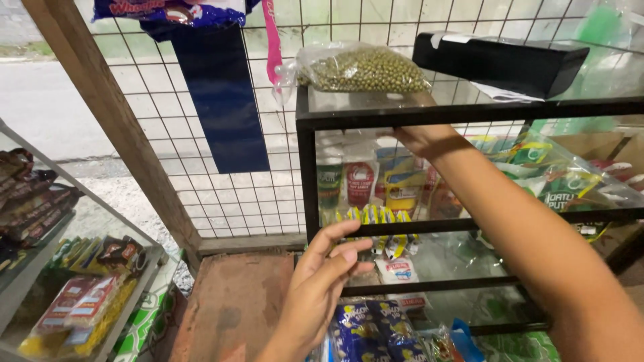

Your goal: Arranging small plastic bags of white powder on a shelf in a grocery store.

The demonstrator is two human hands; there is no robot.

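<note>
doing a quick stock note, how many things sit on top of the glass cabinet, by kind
clear bag of green peas: 1
black box: 1
white paper under the box: 1
total: 3

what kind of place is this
Most likely a small roadside shop or snack stall. A black-framed glass display case holds packaged sachets, a bag of green beans lies on top, and a wire mesh wall faces the street.
</note>
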